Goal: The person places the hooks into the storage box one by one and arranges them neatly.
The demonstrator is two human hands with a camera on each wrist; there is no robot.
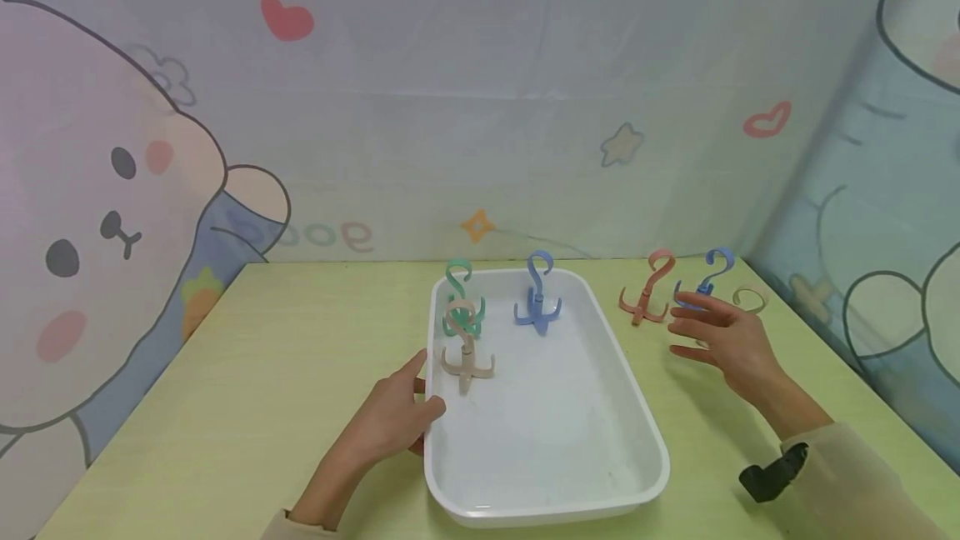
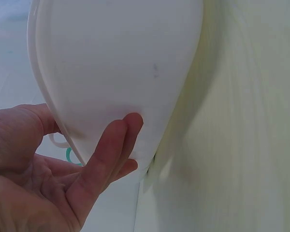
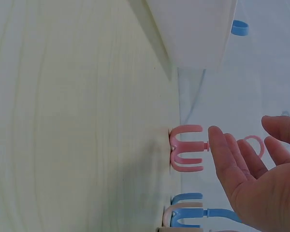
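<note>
A white tray (image 1: 555, 432) sits in front of me. My left hand (image 1: 390, 419) grips its left side, thumb over the rim and fingers along the outer wall (image 2: 121, 63). Inside the tray stand a green claw hook (image 1: 462, 322), a blue claw hook (image 1: 537, 307) and, nearer me, a beige claw hook (image 1: 468, 361). To the right of the tray my right hand (image 1: 731, 348) is held over the table with fingers extended and nothing in them. Near its fingers stand a pink-red claw hook (image 1: 645, 298), a second blue claw hook (image 1: 707, 282) and a partly hidden beige hook (image 1: 750, 288).
The pale yellow wood-grain table (image 1: 300, 340) runs back to a printed cloth backdrop (image 1: 450, 107). Another printed cloth panel (image 1: 892, 215) borders the right side. A black strap (image 1: 772, 473) hangs at the right sleeve.
</note>
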